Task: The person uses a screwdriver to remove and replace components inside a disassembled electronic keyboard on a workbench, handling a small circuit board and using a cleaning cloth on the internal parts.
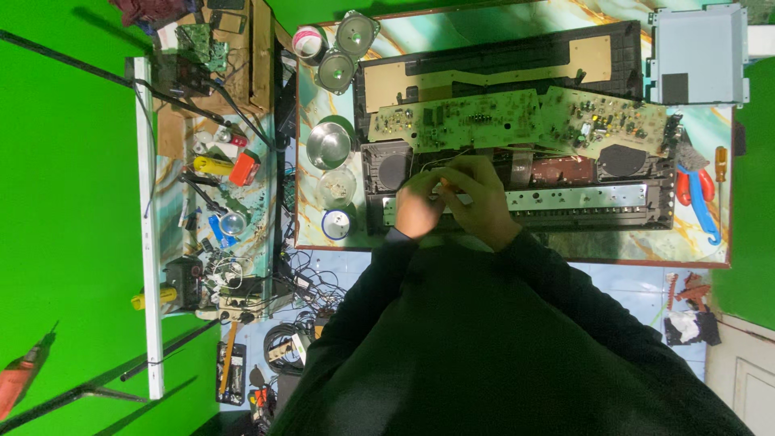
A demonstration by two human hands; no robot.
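Head view: fingers (452,179) of both hands curl together around a small orange-tipped tool (446,187); exact grip unclear. Left hand (418,206) touches right hand (478,198) over the opened black device (517,173) beneath a green circuit board (525,117), on the marbled desk (694,238).

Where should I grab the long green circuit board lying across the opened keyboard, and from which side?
Probably take the green circuit board by its bare long edges near the right end, coming from above. It lies flat on the black housing, and both hands crowd its left part.
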